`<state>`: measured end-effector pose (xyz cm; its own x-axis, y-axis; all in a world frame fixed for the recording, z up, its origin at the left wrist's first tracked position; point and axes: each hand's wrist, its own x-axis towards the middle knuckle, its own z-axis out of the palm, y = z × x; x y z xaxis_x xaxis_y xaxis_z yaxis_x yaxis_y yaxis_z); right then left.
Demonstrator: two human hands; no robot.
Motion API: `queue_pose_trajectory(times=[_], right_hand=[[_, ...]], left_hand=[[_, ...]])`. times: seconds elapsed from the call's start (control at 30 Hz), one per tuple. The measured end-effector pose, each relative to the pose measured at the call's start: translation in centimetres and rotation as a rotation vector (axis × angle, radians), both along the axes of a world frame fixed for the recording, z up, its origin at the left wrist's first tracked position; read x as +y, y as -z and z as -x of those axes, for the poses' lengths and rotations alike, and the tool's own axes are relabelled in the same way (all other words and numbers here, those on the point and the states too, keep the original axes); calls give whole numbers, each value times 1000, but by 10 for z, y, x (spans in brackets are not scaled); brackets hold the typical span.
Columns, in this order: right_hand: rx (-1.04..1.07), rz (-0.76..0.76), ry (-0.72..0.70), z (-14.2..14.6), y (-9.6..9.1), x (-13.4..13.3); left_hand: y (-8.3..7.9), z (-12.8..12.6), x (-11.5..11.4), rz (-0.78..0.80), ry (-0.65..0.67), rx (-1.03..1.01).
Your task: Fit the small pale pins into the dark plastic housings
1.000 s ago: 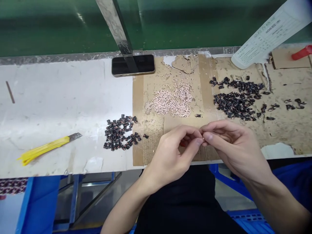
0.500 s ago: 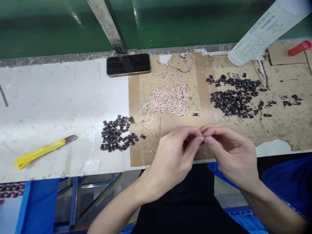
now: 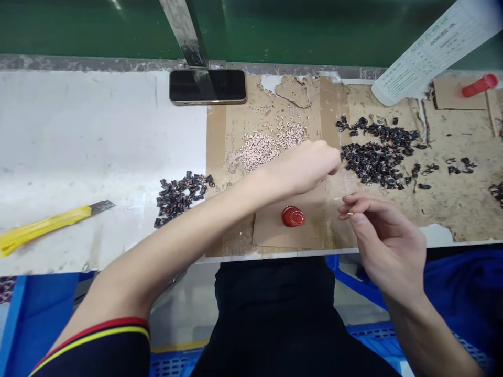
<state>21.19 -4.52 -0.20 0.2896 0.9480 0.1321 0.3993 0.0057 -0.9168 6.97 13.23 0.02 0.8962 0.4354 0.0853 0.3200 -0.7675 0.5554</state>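
Note:
My left hand (image 3: 314, 165) reaches across the cardboard, over the right edge of a heap of tiny copper-coloured pieces (image 3: 257, 151). Its fingers curl downward and are closed; what is in them is hidden. Near the front edge, my right hand (image 3: 387, 243) pinches a tiny copper-coloured piece (image 3: 349, 213) between thumb and forefinger. Between the hands and the front edge stands a small red cap (image 3: 291, 216). A large pile of small black parts with coppery ends (image 3: 373, 162) lies just right of my left hand.
A second pile of black parts (image 3: 176, 196) lies left, beside a yellow utility knife (image 3: 51, 228) with its blade out. A phone (image 3: 207, 86) leans at the back by a metal post (image 3: 186, 31). A white bottle (image 3: 416, 52) and red tube (image 3: 480, 85) are at back right.
My hands have parted. The left has moved up and forward over the cardboard, while the right stays low with its pinch. The red cap now shows where the hands were.

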Motion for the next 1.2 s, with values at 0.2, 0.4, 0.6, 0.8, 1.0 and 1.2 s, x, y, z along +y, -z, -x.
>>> queue_pose_trajectory(times=[0.2, 0.4, 0.6, 0.8, 1.0, 1.2], right_hand=[[-296, 5, -236, 17, -1, -7], [-471, -3, -276, 22, 5, 0], [-547, -18, -285, 24, 7, 5], [-478, -78, -266, 27, 4, 4], [93, 30, -152, 28, -11, 4], [486, 116, -121, 37, -22, 2]], left_hand=[[3, -13, 9, 45, 47, 40], [-14, -8, 5, 130, -28, 152], [-25, -5, 7, 270, -67, -65], [-36, 21, 6, 230, -254, -538], [-43, 76, -71, 811, -644, -782], [-14, 70, -133, 1537, -869, -1048]])
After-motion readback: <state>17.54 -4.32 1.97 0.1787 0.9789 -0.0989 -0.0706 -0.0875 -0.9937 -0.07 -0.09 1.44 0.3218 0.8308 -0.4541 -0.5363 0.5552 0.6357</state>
